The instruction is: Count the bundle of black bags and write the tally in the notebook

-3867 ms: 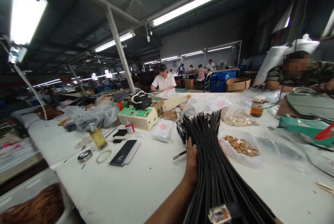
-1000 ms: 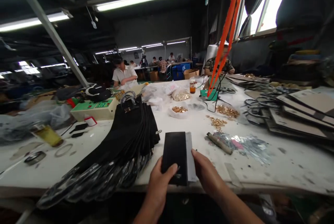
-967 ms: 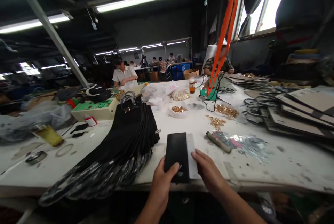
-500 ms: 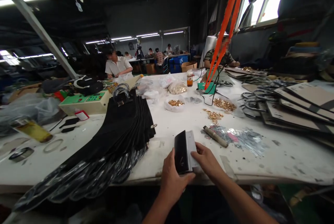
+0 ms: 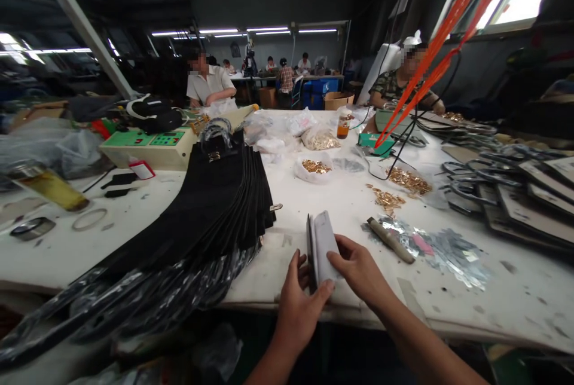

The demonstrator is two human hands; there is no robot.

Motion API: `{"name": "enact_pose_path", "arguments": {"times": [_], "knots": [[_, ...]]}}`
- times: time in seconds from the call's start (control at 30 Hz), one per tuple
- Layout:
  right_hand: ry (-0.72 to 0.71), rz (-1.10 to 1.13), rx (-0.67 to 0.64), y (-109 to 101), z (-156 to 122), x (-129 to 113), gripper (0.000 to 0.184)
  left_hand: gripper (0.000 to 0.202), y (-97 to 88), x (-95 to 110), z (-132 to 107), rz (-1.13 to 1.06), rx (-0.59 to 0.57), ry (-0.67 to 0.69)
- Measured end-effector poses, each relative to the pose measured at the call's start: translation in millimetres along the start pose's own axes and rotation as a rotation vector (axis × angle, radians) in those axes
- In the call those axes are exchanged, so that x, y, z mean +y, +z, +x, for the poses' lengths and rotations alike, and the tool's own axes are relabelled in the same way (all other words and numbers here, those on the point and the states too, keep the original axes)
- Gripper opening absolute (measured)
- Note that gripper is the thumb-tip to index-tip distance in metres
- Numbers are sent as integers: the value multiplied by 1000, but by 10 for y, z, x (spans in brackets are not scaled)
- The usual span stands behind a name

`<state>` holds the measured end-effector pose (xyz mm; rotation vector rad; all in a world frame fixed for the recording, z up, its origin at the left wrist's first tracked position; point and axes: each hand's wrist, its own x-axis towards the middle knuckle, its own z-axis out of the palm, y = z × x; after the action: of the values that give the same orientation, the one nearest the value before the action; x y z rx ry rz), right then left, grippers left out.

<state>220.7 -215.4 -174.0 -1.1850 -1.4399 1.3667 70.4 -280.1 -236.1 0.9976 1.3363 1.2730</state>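
The person's left hand and right hand grip a slim folder; stacked black panels lie left of both hands.

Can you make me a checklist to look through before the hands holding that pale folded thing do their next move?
1. Right hand on the pale folded piece: ok, thumb on its face.
2. Left hand gripping firmly: cannot tell; its thumb is at the piece's lower end.
3. Piece apart from the black stack: ok, there's a gap between them.
4. All gold-coloured bits in the bag: not ok, some loose bits lie outside it.
5. Inside of the piece: cannot tell, it's hidden.
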Motion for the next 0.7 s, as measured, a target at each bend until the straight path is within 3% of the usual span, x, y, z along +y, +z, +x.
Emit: {"name": "enact_pose_path", "arguments": {"times": [0.17, 0.33, 0.43, 0.53, 0.6, 0.7], "knots": [[35, -4, -12, -135, 3, 46, 50, 81, -19, 53, 51, 89, 48, 38], [95, -14, -17, -457, 66, 369, 64, 57, -176, -32, 137, 332, 165, 184], [70, -372, 169, -599, 117, 584, 76, 62, -284, -75, 169, 530, 289, 388], [-190, -753, 357, -561, 144, 603, 65, 69, -388, -22, 166, 826, 361, 690], [-325, -925, 308, -459, 161, 481, 48, 64, -453, 53, 153, 999, 306, 842], [-290, -1169, 100, -342, 214, 214, 29, 46, -529, 146, 137, 1158, 118, 992]]}}
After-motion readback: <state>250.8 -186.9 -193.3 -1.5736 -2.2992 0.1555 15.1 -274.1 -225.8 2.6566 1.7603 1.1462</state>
